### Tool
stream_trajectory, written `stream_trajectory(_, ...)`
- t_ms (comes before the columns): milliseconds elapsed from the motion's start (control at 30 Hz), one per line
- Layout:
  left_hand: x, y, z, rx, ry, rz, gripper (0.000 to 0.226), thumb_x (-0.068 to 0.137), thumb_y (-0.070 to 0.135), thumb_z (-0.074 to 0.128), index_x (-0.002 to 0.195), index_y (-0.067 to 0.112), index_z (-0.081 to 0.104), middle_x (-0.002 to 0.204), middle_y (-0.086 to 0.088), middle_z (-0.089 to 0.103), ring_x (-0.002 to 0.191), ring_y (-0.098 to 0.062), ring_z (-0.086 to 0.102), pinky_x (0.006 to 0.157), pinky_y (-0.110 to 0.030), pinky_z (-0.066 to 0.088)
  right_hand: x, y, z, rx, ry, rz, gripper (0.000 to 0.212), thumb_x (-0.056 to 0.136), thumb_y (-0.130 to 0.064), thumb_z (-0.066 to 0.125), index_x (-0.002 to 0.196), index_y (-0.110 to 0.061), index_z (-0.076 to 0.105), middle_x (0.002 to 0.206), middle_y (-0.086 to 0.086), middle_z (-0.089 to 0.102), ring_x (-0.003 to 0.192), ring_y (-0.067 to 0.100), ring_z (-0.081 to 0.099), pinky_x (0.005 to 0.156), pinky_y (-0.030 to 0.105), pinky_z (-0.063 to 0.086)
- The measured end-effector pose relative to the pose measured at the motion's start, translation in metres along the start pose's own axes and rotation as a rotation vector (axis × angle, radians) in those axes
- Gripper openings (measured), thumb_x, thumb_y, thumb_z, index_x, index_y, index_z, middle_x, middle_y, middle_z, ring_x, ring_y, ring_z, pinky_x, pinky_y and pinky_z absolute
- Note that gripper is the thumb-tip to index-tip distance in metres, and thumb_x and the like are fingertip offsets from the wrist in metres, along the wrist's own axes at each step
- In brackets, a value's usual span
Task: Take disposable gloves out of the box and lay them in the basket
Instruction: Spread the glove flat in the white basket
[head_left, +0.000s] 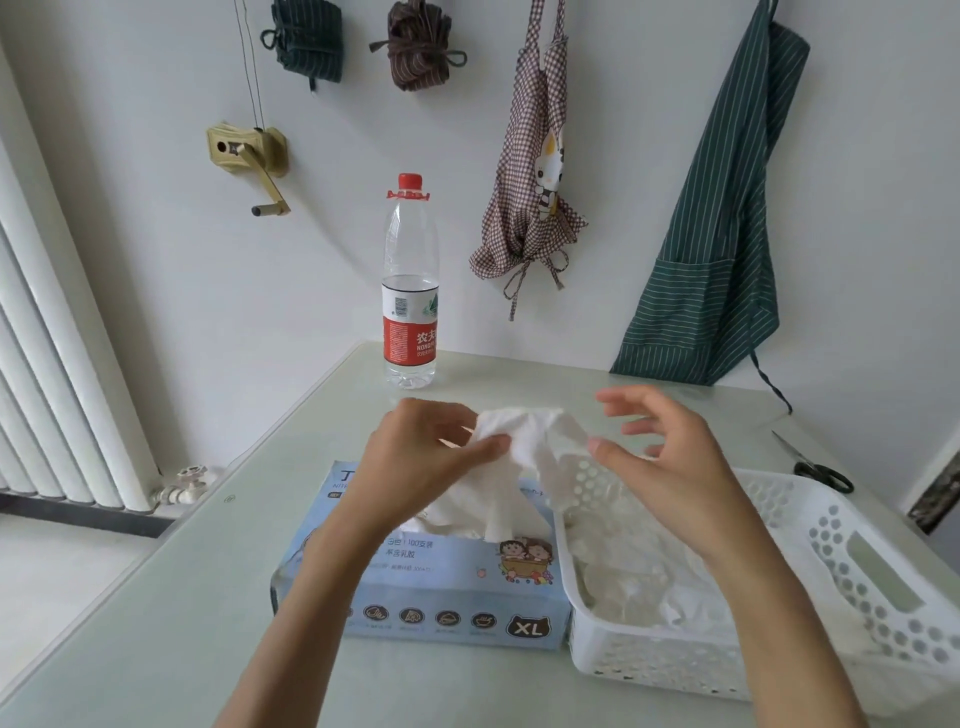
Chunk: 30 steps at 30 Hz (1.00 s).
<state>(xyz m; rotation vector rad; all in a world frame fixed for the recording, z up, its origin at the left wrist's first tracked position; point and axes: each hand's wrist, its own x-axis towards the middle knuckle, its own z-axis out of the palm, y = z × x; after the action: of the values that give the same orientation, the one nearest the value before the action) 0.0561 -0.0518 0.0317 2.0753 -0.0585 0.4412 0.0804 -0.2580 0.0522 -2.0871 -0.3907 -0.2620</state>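
Observation:
A light blue glove box (441, 592) marked XL lies on the table in front of me. Above its opening my left hand (421, 457) pinches a white glove (524, 452), whose lower part hangs down into the box slot. My right hand (670, 457) hovers just right of the glove with fingers spread and relaxed; its thumb tip is near the glove's right edge, and I cannot tell whether it touches. A white perforated basket (857, 577) stands right of the box, touching it, with several white gloves (639, 582) lying inside.
A water bottle (410, 291) with a red cap stands at the table's far edge by the wall. Black-handled scissors (815, 465) lie at the far right of the table. Aprons hang on the wall behind. A radiator is at the left.

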Motion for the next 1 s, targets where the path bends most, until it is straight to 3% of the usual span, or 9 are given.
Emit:
stream_trajectory(100,0.002,0.012,0.004,-0.217,0.113,-0.091,0.014,0.077,0.029,0.076,0.081,0.017,0.073,0.071,0.003,0.074,0.068,-0.013,0.071,0.072,-0.031,0.058,-0.007,-0.007,-0.018,-0.033,-0.155,0.051,0.009,0.083,-0.036,0.069,0.086,-0.028,0.067,0.083,-0.011,0.069,0.073,0.000,0.062,0.067,0.016,0.043)
stream_trajectory(200,0.003,0.022,0.007,-0.356,0.180,-0.098,0.011,0.078,0.025,0.076,0.079,0.014,0.072,0.071,0.000,0.074,0.066,-0.011,0.070,0.064,-0.019,0.055,-0.014,-0.011,-0.011,-0.099,-0.475,0.120,0.047,0.068,-0.070,0.057,0.086,-0.031,0.073,0.082,-0.018,0.072,0.073,-0.005,0.065,0.074,0.021,0.047)
stream_trajectory(300,0.003,0.026,0.006,-0.480,0.200,-0.136,0.012,0.078,0.025,0.075,0.082,0.013,0.073,0.075,-0.005,0.074,0.068,-0.015,0.070,0.067,-0.024,0.056,-0.008,-0.003,0.011,-0.068,-0.421,0.119,0.068,0.059,-0.081,0.058,0.091,-0.023,0.073,0.088,0.004,0.073,0.078,0.017,0.069,0.078,0.033,0.051)
stream_trajectory(400,0.003,0.021,0.002,-0.514,0.222,-0.172,0.016,0.078,0.025,0.074,0.087,0.011,0.072,0.075,-0.005,0.075,0.070,-0.017,0.071,0.066,-0.025,0.057,-0.001,0.002,0.021,0.162,-0.271,0.085,0.042,0.075,-0.054,0.069,0.087,-0.014,0.075,0.089,0.009,0.074,0.088,0.023,0.070,0.083,0.040,0.053)
stream_trajectory(533,0.004,0.003,-0.010,-0.189,0.169,-0.191,0.032,0.075,0.045,0.072,0.087,0.016,0.071,0.072,0.003,0.074,0.069,-0.012,0.070,0.069,-0.033,0.055,0.003,0.003,0.014,0.396,-0.152,0.029,0.011,0.085,-0.025,0.067,0.087,-0.016,0.072,0.088,-0.001,0.075,0.086,0.009,0.070,0.080,0.017,0.052)
stream_trajectory(733,0.001,-0.008,-0.023,0.377,0.133,-0.133,0.036,0.076,0.064,0.056,0.105,0.042,0.057,0.098,0.020,0.063,0.088,-0.004,0.062,0.081,-0.036,0.054,0.002,0.005,0.004,0.168,-0.285,-0.093,0.012,0.091,-0.022,0.061,0.094,-0.019,0.072,0.088,-0.001,0.073,0.085,0.017,0.068,0.078,0.027,0.050)
stream_trajectory(833,-0.003,0.011,-0.018,0.153,-0.155,0.139,0.049,0.081,0.062,0.038,0.126,0.044,0.049,0.117,0.030,0.052,0.110,0.010,0.049,0.095,-0.019,0.045,-0.006,-0.005,0.004,0.005,-0.449,-0.127,0.011,0.090,-0.029,0.063,0.089,-0.030,0.074,0.074,-0.021,0.064,0.075,-0.007,0.057,0.072,0.015,0.041)
stream_trajectory(900,-0.009,0.023,-0.009,-0.056,-0.496,0.093,0.052,0.087,0.058,0.028,0.134,0.042,0.045,0.128,0.031,0.050,0.121,0.017,0.040,0.100,-0.007,0.034,-0.010,-0.013,0.005,-0.030,-0.555,-0.125,0.027,0.089,-0.028,0.065,0.065,-0.041,0.069,0.061,-0.025,0.057,0.064,-0.010,0.053,0.064,0.009,0.036)
stream_trajectory(1000,-0.007,0.015,0.007,-0.105,-0.618,-0.023,0.064,0.086,0.068,0.019,0.119,0.034,0.062,0.112,0.010,0.067,0.111,-0.002,0.057,0.099,-0.024,0.042,-0.013,-0.016,-0.003,-0.053,-0.591,-0.040,0.027,0.081,-0.023,0.075,0.057,-0.035,0.069,0.056,-0.021,0.061,0.054,-0.003,0.057,0.056,0.013,0.042)
